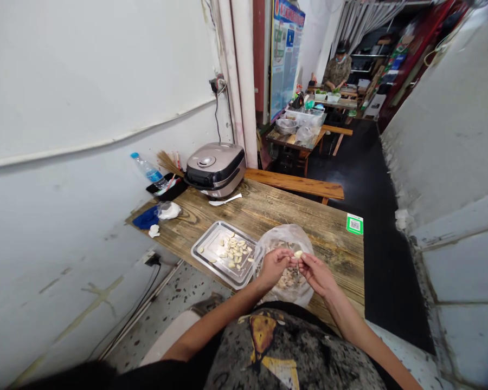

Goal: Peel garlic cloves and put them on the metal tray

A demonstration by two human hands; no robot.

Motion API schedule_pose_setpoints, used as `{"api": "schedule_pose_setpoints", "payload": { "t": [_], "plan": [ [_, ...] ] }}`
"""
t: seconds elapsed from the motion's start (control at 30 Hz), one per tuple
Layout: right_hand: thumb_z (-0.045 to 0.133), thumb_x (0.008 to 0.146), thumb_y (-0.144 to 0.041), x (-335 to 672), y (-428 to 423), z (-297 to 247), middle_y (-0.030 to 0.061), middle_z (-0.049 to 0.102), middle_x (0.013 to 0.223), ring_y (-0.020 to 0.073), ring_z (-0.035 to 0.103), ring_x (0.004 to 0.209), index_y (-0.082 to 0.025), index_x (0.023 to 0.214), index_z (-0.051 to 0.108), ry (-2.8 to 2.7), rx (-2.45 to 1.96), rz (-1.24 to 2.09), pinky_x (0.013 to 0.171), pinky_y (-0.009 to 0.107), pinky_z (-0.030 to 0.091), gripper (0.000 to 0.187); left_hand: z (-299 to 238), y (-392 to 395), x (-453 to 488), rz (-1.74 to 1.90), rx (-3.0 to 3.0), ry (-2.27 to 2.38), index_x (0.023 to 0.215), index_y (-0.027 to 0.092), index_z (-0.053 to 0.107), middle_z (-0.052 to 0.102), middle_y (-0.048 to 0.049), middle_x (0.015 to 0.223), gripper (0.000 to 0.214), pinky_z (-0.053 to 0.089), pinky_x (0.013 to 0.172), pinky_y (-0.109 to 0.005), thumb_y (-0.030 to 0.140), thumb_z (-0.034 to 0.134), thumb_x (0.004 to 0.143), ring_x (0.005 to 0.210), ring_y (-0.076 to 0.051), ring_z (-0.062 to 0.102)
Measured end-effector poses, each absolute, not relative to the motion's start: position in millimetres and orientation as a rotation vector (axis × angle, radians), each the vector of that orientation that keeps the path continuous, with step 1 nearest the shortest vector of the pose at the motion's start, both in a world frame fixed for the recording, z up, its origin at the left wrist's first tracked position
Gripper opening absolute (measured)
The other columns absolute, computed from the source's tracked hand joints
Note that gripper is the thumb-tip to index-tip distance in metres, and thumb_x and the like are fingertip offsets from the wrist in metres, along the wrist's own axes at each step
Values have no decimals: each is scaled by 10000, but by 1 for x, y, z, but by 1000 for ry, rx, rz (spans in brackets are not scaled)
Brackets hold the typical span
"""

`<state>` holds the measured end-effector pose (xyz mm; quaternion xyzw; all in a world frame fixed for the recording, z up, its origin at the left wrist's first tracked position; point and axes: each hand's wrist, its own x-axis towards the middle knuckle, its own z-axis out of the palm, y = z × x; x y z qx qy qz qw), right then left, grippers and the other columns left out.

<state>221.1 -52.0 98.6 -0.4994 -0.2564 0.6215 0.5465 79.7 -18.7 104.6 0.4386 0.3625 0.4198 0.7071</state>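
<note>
Above the clear plastic bag [307, 236], a pale garlic clove [298, 254] is pinched between the fingertips of my two hands. My right hand [316, 272] grips it from the right with thumb and fingers. My left hand [275, 265] meets it from the left, its fingers curled and closed at the clove's edge. Garlic skins and unpeeled pieces [289, 280] lie inside the open bag, partly hidden by my hands. To the left, a shallow metal tray [205, 241] holds several peeled garlic cloves [233, 248].
A rice cooker [215, 165] and a white spoon [225, 201] are toward the back of the wooden table [325, 227]. A water bottle [148, 170] leans in a black holder at left. Further off, a person [337, 70] works at another table.
</note>
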Motion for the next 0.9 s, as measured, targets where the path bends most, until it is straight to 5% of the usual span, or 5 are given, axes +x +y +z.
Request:
{"api": "schedule_pose_setpoints", "payload": {
  "t": [0.13, 0.4, 0.63, 0.9],
  "plan": [
    [714, 617, -388, 211, -54, 97, 7, 616, 647, 121, 549, 551, -171, 808, 628, -635, -1209, 1369, 528, 256, 469, 301, 103, -19, 79, 920, 1027, 856, 896, 117, 573, 645, -35, 721, 280, 502, 658, -274, 307, 628, 698, 635, -129, 611],
    [620, 695, -461, 208, -57, 110, -47, 506, 503, 72, 425, 415, -162, 690, 564, -926, -1335, 1367, 403, 195, 339, 304, 110, -20, 69, 862, 1684, 939, 629, 136, 607, 576, -3, 582, 249, 403, 587, -208, 320, 525, 775, 575, -100, 503],
    [515, 734, -570, 208, -62, 117, -90, 328, 443, 44, 233, 348, -189, 666, 461, -696, -1177, 1884, 342, 174, 162, 390, 116, -8, 53, 577, 1711, 681, 652, 126, 612, 544, 17, 551, 248, 345, 496, -179, 318, 509, 770, 507, -80, 453],
    [428, 772, -597, 188, -60, 117, -81, 339, 489, 60, 249, 373, -208, 667, 379, -787, -1213, 1599, 366, 189, 205, 406, 122, 2, 54, 586, 1694, 787, 575, 145, 525, 520, 12, 530, 424, 375, 524, -197, 414, 342, 846, 518, -93, 470]
  ]
}}
